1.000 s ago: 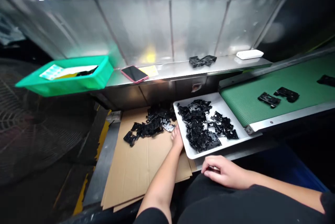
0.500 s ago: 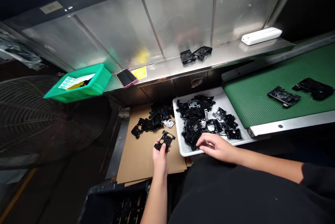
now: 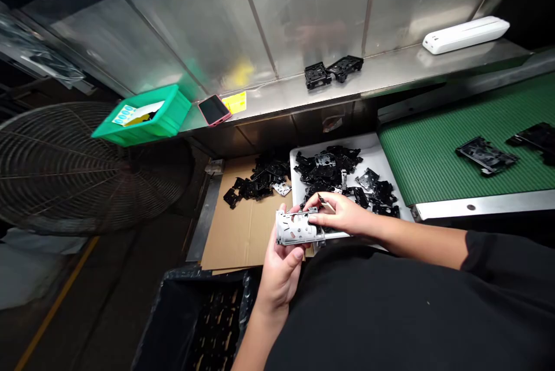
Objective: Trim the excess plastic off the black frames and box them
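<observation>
A silver metal bracket point(image 3: 296, 228) (oblong, full of holes and slots) lies bare-faced and roughly level in the left hand point(image 3: 281, 271), its right end just touching the right fingertips point(image 3: 313, 218)

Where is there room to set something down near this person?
The cardboard sheet shows bare between the pile of black parts and the left hand, which holds a silver metal plate. The steel shelf has room between two black parts and the white device. The white tray is crowded.
</observation>
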`<state>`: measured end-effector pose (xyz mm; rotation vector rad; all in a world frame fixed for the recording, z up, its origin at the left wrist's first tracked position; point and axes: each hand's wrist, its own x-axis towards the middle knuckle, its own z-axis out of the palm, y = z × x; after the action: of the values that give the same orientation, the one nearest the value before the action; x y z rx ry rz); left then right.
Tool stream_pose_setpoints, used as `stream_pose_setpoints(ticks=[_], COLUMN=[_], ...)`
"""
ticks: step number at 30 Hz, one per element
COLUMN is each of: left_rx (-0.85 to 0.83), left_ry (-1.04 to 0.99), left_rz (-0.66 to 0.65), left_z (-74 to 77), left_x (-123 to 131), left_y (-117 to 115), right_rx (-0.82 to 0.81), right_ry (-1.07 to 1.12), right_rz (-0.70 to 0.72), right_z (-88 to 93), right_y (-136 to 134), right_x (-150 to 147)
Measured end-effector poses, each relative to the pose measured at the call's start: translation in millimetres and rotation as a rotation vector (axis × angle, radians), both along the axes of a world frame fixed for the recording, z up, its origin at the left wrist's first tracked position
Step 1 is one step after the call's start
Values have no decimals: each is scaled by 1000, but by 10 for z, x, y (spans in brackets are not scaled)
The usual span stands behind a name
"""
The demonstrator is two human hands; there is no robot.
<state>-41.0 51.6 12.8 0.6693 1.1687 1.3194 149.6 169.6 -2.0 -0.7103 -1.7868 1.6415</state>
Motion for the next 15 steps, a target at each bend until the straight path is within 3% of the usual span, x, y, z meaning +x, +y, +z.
stream_pose_setpoints(ticks=[7, 10, 13, 15], left_rx=[143, 188, 209, 218], left_ry=[64, 97, 123, 137], left_rz=[79, 87, 44, 13], left_z=[39, 66, 76, 77], left_x=[162, 179, 196, 215], left_y=[6, -18, -43, -53], right_rx=[274, 509, 735, 766], right_ry=[-8, -62, -100, -114], right_rz=[-121, -206, -195, -164], right_z=[311, 446, 528, 545], right_y=[-96, -200, -321, -377], right_x=[296, 407, 430, 425])
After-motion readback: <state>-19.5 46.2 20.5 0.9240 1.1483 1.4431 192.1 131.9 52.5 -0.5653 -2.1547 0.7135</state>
